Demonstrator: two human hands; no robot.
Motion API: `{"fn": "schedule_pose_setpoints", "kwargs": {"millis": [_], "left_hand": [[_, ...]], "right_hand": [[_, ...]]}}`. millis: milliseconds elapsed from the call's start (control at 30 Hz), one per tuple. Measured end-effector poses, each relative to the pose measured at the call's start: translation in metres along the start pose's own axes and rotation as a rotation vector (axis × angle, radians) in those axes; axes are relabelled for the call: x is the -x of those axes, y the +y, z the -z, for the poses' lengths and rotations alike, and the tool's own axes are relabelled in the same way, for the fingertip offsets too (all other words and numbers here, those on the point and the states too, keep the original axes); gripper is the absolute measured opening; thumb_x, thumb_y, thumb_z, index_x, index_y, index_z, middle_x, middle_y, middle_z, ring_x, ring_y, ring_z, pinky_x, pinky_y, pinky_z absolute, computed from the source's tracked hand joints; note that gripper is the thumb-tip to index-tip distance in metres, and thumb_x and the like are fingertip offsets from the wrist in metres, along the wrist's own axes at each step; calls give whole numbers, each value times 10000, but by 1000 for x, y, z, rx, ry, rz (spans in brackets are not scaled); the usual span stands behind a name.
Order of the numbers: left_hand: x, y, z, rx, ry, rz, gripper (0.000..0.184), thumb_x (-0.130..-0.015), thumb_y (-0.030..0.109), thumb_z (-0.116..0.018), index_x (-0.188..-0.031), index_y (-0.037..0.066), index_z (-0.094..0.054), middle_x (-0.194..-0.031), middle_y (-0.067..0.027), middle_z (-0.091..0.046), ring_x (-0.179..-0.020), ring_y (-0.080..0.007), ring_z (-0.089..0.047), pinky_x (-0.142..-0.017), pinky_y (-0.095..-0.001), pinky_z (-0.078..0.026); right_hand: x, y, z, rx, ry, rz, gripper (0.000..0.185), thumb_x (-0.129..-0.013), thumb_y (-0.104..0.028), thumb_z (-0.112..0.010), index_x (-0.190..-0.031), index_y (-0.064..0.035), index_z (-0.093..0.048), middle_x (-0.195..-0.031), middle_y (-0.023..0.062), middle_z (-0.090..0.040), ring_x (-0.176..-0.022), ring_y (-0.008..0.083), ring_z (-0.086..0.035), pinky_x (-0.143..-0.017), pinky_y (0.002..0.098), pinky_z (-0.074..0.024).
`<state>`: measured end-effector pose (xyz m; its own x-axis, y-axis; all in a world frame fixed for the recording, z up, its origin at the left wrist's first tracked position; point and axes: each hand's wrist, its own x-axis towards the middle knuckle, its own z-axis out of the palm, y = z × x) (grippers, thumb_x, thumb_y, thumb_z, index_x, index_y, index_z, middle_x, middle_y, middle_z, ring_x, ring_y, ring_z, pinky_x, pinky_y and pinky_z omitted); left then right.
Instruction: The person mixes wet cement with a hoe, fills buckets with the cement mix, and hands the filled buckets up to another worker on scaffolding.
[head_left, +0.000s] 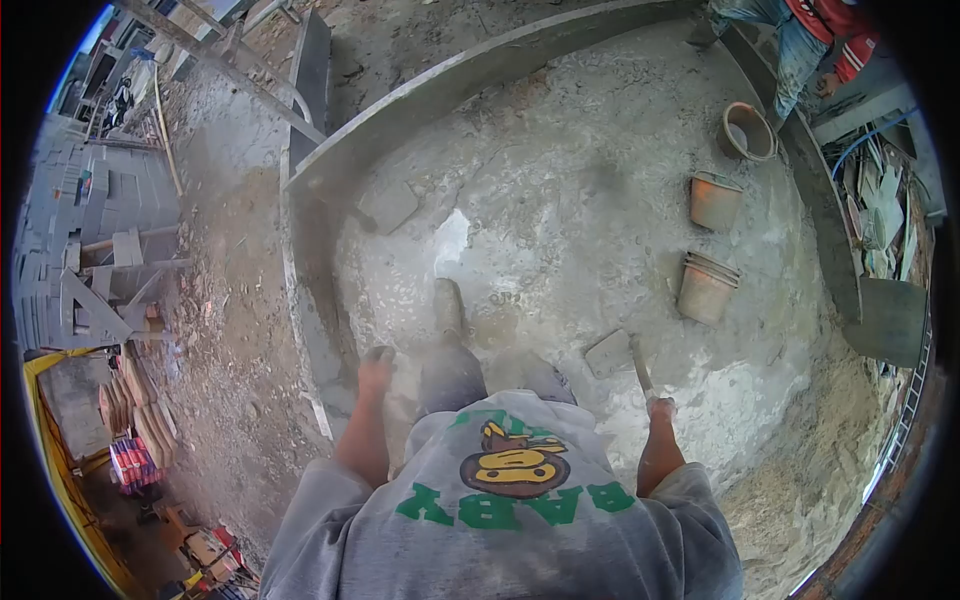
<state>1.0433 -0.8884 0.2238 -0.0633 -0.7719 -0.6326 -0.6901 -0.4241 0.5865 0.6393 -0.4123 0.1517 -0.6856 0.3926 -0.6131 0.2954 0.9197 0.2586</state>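
My right hand [660, 407] is closed around the handle of a flat-bladed tool [608, 354], whose grey blade lies low over the wet concrete floor [570, 250]. On the other side of my body, my left hand [377, 368] hangs low with its fingers curled; whatever it holds is too small and grey to make out. One boot [448, 305] shows in front of my legs, beside a pale wet patch [453, 236]. Further forward on the left lies another flat blade [390, 206].
Buckets [709, 287], [715, 201], [748, 132] stand at the right. A low concrete wall [440, 88] borders the floor at left and front. Another person [800, 45] is at the far right. Grey blocks [125, 200] are stacked left; a sand heap [810, 480] lies at lower right.
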Motion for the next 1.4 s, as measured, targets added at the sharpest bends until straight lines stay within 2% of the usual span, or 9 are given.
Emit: {"fn": "schedule_pose_setpoints", "kwargs": {"millis": [133, 200, 333, 467, 800, 900, 1000, 1167, 1400], "left_hand": [[-115, 50, 11, -12, -71, -94, 309, -814, 289, -569, -1019, 59, -548, -846, -40, -583, -715, -170, -611, -509, -262, -422], [-120, 71, 34, 20, -103, -83, 330, -819, 297, -568, -1029, 43, -545, -854, -52, -587, -715, -171, -613, -534, -269, -434], [-169, 164, 87, 264, -99, -198, 357, -833, 307, -565, -1034, 13, -538, -852, -64, -580, -723, -164, -605, -541, -261, -431], [-213, 163, 140, 412, -20, -140, 310, -849, 289, -523, -1061, 63, -518, -923, -67, -599, -771, -186, -607, -606, -303, -447], [-212, 50, 104, 429, 11, 235, 325, -848, 257, -519, -1068, 18, -499, -877, -78, -579, -753, -206, -609, -558, -302, -445], [-206, 53, 88, 377, -19, 274, 308, -847, 258, -538, -1085, 70, -489, -899, -73, -600, -737, -206, -614, -563, -326, -451], [-208, 102, 84, 362, 10, 217, 299, -846, 271, -543, -1056, 63, -500, -885, -70, -601, -726, -192, -607, -558, -310, -440], [-229, 210, 56, 427, 146, 88, 303, -846, 299, -534, -1029, 59, -508, -897, -71, -606, -731, -174, -604, -573, -293, -438], [-254, 368, -102, 408, -30, -14, 401, -836, 350, -543, -1100, 52, -492, -984, -92, -597, -824, -199, -602, -661, -325, -454]], "right_hand": [[-23, -47, -40, 162, 184, 344, 410, -789, -340, -436, -957, -14, -620, -979, 220, -607, -973, 319, -576, -844, 375, -452], [82, -112, 11, 38, 142, 273, 400, -819, -323, -396, -941, -28, -639, -967, 216, -610, -949, 323, -584, -831, 374, -455], [133, -211, 21, 600, 83, 714, 419, -728, -334, -540, -1006, -28, -607, -956, 200, -619, -960, 333, -577, -843, 385, -446], [208, -299, 69, -90, 254, 634, 343, -761, -313, -495, -960, -69, -632, -998, 202, -604, -947, 332, -583, -796, 400, -471], [192, -363, 134, 529, 258, 722, 399, -774, -302, -439, -880, 37, -623, -964, 224, -603, -926, 321, -586, -818, 358, -456], [169, -364, 121, 228, 217, 578, 362, -756, -293, -475, -881, 7, -636, -991, 208, -603, -939, 318, -584, -832, 357, -449], [68, -353, 77, 288, 144, 701, 382, -725, -312, -529, -948, -16, -624, -1004, 204, -603, -938, 337, -582, -826, 364, -454], [68, -382, 125, -16, 12, 674, 425, -709, -293, -584, -1051, -41, -576, -929, 161, -630, -849, 306, -611, -753, 354, -479], [-79, -345, 221, -286, -70, 522, 276, -751, -231, -560, -961, -55, -597, -738, 124, -605, -634, 238, -587, -592, 351, -470]]}}
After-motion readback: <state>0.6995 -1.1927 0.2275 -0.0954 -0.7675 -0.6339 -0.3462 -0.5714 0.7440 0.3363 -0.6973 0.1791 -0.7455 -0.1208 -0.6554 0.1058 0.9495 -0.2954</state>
